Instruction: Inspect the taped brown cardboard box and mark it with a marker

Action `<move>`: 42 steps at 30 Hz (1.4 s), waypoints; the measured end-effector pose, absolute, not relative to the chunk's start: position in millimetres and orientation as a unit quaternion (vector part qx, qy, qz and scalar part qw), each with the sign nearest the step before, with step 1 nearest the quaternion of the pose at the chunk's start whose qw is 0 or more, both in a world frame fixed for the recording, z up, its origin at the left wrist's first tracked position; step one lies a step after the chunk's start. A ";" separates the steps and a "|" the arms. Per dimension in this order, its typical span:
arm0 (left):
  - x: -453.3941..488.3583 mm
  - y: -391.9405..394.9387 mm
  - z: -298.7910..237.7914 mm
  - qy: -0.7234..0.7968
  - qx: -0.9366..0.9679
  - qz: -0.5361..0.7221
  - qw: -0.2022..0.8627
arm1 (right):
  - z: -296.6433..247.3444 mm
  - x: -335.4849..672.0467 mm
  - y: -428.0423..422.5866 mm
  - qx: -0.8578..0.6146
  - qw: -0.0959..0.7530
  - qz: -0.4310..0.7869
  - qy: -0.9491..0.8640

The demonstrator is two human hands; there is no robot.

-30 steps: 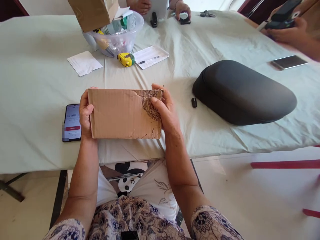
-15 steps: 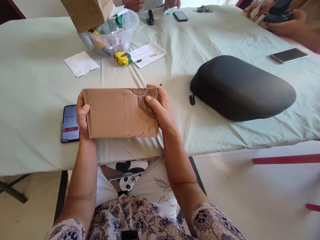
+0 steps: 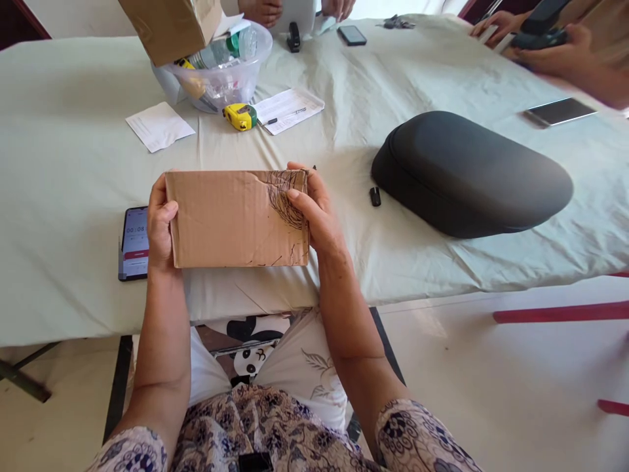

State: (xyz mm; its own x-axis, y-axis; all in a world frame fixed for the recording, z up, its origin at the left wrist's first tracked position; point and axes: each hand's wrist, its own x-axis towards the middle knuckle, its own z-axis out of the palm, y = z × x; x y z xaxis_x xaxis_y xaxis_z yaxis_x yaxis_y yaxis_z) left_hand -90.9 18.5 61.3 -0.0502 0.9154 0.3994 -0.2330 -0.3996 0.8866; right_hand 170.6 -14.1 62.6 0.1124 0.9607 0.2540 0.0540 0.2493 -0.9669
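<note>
Between my two hands is a brown cardboard box (image 3: 221, 219), with dark scribbled lines at its upper right corner. My left hand (image 3: 161, 226) grips the left end, its thumb folded over the edge. On the right end, my right hand (image 3: 319, 213) has its thumb on the scribbled face and its fingers behind. The box's far side and underside are hidden. Partly behind my left hand, a phone (image 3: 133, 246) with a timer on its screen lies on the cloth. A small black cap-like piece (image 3: 375, 196) lies to the right of my right hand.
A black rounded case (image 3: 472, 174) stands at right. Farther back are a tape measure (image 3: 240, 117), papers with a pen (image 3: 289, 110), a plastic basket (image 3: 221, 85) under a larger carton (image 3: 170, 29), and two phones. Other people's hands (image 3: 560, 49) show at the far edge.
The box is still in both hands and has shifted very slightly. At the far side, another person's hands and a pale object have moved a little. The view has shifted slightly.
</note>
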 end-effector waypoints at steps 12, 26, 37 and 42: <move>-24.2 -35.4 113.7 0.420 0.758 0.482 0.127 | 60.8 169.0 -12.1 -0.461 0.578 0.392 -0.547; -10.0 -36.8 97.5 0.401 0.799 0.427 0.138 | 13.1 198.1 14.0 -0.732 0.431 0.144 -0.507; -9.8 -34.3 92.0 0.410 0.788 0.430 0.163 | 27.6 194.3 15.4 -0.671 0.552 0.204 -0.451; -8.9 -40.2 94.3 0.414 0.784 0.435 0.158 | 39.5 191.4 6.1 -0.565 0.666 0.141 -0.467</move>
